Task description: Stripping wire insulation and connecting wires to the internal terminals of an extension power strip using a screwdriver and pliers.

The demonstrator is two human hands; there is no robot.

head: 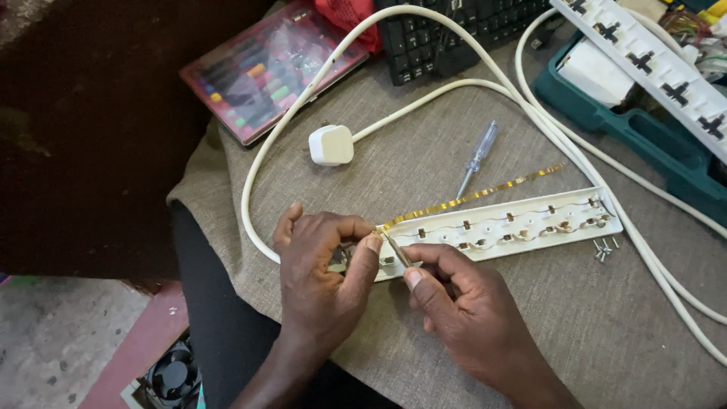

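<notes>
While desk (606,333) work shows, left to right:
Left hand (322,265): grip pinching strip end.
Right hand (454,299): grip pinching thin tool (397,250).
Strip (503,226): opened, flat on desk; light, rigid; brass rail (469,198) bendy, hold casing edges.

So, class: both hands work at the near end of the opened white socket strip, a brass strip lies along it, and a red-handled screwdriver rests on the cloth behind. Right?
One thing is wrong: the screwdriver has a clear bluish handle, not red. The head view shows it on the cloth behind the opened socket strip, with the brass strip alongside and the left hand and right hand at its near end.
</notes>
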